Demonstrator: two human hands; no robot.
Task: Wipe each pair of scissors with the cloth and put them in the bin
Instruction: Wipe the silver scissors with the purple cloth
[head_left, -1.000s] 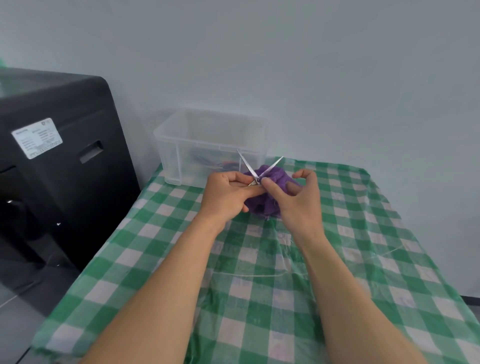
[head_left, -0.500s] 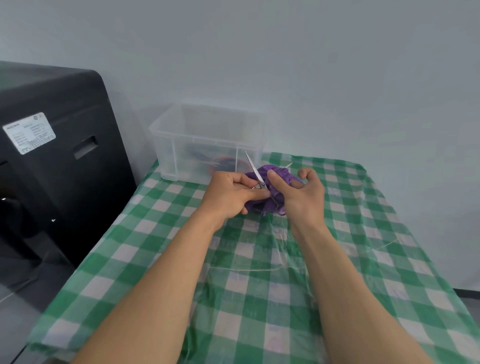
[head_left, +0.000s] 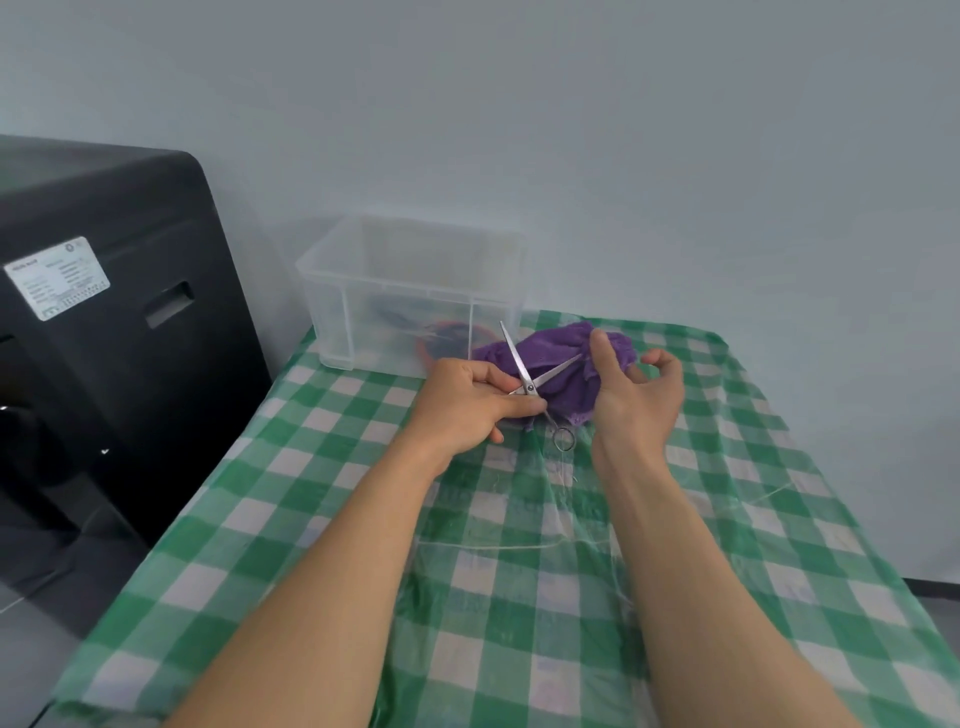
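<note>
One pair of scissors (head_left: 527, 382), blades spread, is pinched by the left hand (head_left: 467, 400) above the surface (head_left: 519, 597). The right hand (head_left: 634, 400), fingers curled, meets one purple cloth (head_left: 561, 369); its grip is unclear. One clear bin (head_left: 332, 291) stands behind.

Plain workroom: black machine (head_left: 104, 338), checked tablecloth (head_left: 311, 545).

A plain, pale grey-blue wall (head_left: 571, 130) runs behind and to the right, evenly lit, with no hard shadows. The table (head_left: 519, 597) stands against it, under a green-and-white checked cover with a clear plastic sheet over it. To the left stands a black machine (head_left: 130, 389) with 1 white label (head_left: 57, 283) and 1 recessed slot (head_left: 169, 304). Grey floor (head_left: 31, 670) shows at the lower left, and a dark skirting strip (head_left: 930, 587) at the lower right.
</note>
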